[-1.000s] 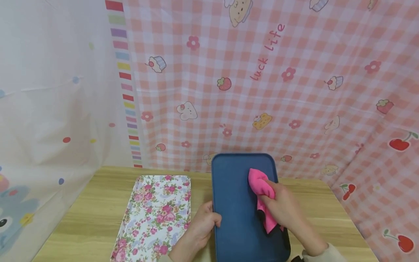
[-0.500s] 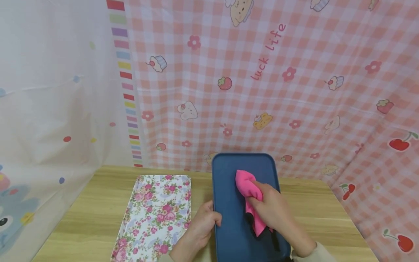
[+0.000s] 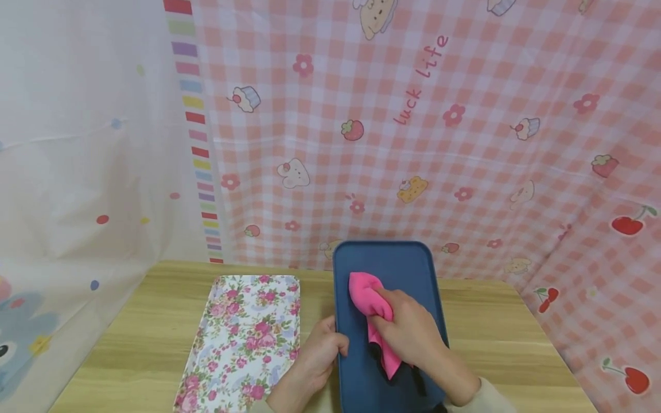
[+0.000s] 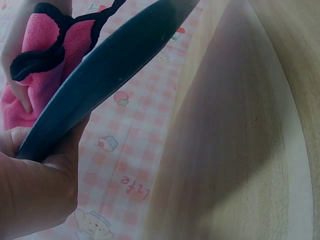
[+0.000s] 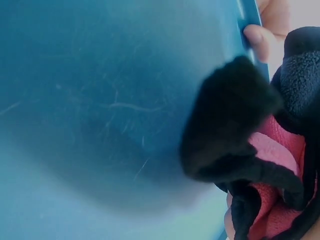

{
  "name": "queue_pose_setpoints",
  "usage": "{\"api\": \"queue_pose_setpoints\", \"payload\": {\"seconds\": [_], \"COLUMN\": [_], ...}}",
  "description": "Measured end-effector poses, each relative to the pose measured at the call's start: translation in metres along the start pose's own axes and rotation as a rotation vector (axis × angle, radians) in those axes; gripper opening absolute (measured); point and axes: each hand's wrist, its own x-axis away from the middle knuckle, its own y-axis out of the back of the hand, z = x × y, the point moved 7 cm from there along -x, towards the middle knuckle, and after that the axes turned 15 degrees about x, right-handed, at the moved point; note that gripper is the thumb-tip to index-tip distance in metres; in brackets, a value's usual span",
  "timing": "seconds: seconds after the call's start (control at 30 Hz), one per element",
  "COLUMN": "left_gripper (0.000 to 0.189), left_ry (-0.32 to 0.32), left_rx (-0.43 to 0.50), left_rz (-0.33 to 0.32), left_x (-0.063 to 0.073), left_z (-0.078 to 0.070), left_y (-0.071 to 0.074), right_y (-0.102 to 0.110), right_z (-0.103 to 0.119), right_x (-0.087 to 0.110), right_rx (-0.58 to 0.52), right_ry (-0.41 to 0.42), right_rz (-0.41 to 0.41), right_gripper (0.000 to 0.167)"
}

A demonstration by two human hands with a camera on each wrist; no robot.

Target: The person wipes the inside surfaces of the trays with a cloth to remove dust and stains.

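A dark blue rectangular tray (image 3: 408, 261) with a raised rim is held tilted up over the table. My left hand (image 3: 321, 353) grips its left edge, the thumb over the rim, as the left wrist view also shows. My right hand (image 3: 408, 330) holds a bunched pink cloth (image 3: 368, 292) with black edging against the tray's face, near its left side. In the right wrist view fine scratches mark the blue tray (image 5: 110, 100), and the cloth's black edging (image 5: 230, 120) hangs close to the camera. The right hand is mostly hidden behind the cloth there.
A white tray with pink roses (image 3: 253, 338) lies on the wooden table (image 3: 139, 338), left of the left hand. A pink checked curtain (image 3: 320, 201) hangs behind the table, and a white dotted curtain (image 3: 77, 172) stands along the left.
My right hand has slid the pink cloth leftward across the blue tray, from its right side to near its left edge. The left hand and the tray stay in place.
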Motion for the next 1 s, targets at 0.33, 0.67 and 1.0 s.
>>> {"api": "queue_pose_setpoints", "payload": {"seconds": [0.33,0.67,1.0], "left_gripper": [0.058,0.058,0.063], "left_ry": [0.004,0.010,-0.005], "left_rx": [0.008,-0.024,-0.013], "left_rz": [0.015,-0.014,-0.015], "left_x": [0.000,0.000,-0.002], "left_z": [0.000,-0.002,-0.003], "left_y": [-0.001,0.002,0.006], "right_y": [-0.003,-0.005,0.000], "right_z": [0.017,0.023,0.009], "right_x": [0.006,0.012,0.019], "right_rx": [0.107,0.307,0.443], "right_ry": [0.142,0.388,0.566], "right_rz": [-0.054,-0.165,-0.289], "right_gripper": [0.052,0.055,0.054]}}
